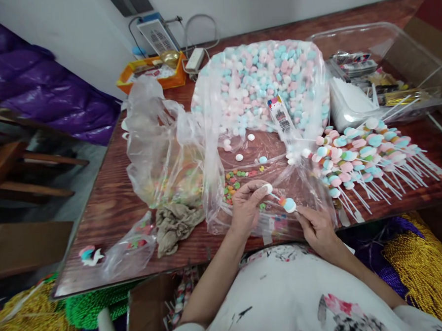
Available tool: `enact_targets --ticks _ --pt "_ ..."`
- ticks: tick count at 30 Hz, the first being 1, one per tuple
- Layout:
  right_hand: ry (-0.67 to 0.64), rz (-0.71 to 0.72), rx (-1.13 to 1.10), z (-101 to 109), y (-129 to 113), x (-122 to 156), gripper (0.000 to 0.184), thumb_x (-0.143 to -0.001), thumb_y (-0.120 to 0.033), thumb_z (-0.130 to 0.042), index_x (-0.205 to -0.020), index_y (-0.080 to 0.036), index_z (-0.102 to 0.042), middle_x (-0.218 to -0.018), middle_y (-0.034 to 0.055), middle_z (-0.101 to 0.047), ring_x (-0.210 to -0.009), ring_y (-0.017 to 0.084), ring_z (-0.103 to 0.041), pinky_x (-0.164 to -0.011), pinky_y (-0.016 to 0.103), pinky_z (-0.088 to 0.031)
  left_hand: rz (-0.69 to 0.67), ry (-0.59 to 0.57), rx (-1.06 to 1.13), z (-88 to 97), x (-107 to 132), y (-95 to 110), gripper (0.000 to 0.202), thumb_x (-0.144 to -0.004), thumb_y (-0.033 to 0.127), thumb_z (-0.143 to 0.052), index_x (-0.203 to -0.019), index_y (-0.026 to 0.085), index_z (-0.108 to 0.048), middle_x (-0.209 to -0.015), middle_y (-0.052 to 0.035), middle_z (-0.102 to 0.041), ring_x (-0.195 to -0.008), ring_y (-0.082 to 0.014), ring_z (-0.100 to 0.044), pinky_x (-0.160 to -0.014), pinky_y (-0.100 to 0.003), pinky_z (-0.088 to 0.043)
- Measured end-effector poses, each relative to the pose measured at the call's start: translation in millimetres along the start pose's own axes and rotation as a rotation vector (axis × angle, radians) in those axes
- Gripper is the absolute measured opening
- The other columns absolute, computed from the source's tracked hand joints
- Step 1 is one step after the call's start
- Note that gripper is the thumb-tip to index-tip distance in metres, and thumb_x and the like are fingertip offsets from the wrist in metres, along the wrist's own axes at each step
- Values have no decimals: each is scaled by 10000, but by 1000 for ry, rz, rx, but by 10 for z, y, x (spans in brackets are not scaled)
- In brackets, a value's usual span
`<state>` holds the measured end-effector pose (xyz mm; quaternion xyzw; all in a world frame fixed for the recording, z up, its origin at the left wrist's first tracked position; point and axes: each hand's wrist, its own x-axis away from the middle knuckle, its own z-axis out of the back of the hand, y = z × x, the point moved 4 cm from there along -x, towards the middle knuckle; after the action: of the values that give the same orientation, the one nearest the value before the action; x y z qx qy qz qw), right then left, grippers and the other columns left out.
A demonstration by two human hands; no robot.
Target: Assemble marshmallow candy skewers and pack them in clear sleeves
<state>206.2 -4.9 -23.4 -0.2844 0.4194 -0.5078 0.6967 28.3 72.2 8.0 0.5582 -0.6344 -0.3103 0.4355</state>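
My left hand [245, 203] pinches a white round candy [268, 188] between thumb and fingertips, at the tip of a thin stick. My right hand [318, 228] grips the lower end of that candy skewer [289, 205], which carries blue, white and orange pieces. Both hands hover over a clear plastic bag [246, 223] spread on the table. Small colourful ring-shaped candies [229, 189] lie in it near my left hand. Beyond, a large heap of pink, blue and white candies [268, 79] fills the bag, with a printed packet [280, 117] on top.
Finished-looking candy skewers [368, 153] are piled at the right, before a clear plastic tub [384, 33] holding packets. A second plastic bag [164, 153], a crumpled brown cloth [177, 223] and an orange tray [179, 76] stand left. Bead strings [426, 263] hang below the table.
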Motion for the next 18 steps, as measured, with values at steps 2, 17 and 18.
enact_targets --ticks 2,17,18 --pt "2 0 4 3 8 16 255 -920 -168 -505 -1122 -209 -654 -964 62 -748 -823 176 -708 -754 294 -558 27 40 -2 27 -25 -27 217 -674 270 -792 -765 144 -639 -768 1 -686 -686 -161 -713 -531 -202 -560" --pt "-117 -76 114 -5 17 -11 247 -940 -187 -462 -1069 -180 -672 -895 63 -746 -765 174 -695 -691 272 -526 18 -19 39 29 -11 -191 390 -692 260 -795 -964 207 -521 -880 -6 -727 -784 -190 -727 -737 -335 -594" --pt "-119 -74 113 -7 25 -3 245 -938 -187 -467 -1072 -181 -672 -901 65 -747 -778 176 -698 -704 273 -529 -19 -11 16 44 -1 -207 360 -702 264 -790 -955 203 -541 -884 -6 -723 -773 -182 -722 -735 -327 -590"
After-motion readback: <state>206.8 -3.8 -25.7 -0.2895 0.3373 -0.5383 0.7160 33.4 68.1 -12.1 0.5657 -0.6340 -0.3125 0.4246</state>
